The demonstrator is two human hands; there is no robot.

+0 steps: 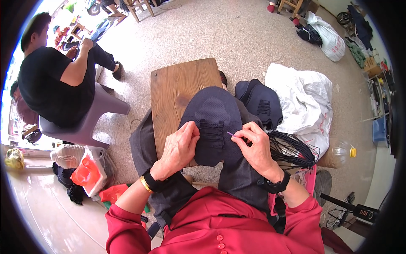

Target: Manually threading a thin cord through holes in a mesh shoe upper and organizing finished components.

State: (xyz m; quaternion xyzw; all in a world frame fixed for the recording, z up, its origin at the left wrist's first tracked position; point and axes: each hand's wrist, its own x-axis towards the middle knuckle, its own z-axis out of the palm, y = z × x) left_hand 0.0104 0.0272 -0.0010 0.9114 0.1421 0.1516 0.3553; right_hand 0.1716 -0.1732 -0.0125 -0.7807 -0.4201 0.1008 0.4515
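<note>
Board (171,91) at 11 o'clock. Left hand (178,146), at 8, fingers bunched, hard to tell on what. Upper (215,111) at dial centre, lace rows (211,135) across, so probably mostly done; any gaps too dark to see. Right hand (254,145), at 4, pinching purple stick (230,133). Laced-looking spare uppers (262,109) at 2, black cords (294,149) beyond, at 4.

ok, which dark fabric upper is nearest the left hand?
The upper partly over the wooden board, left hand at its laces; the other uppers lie piled to its right, beside the nearer white sack.
</note>
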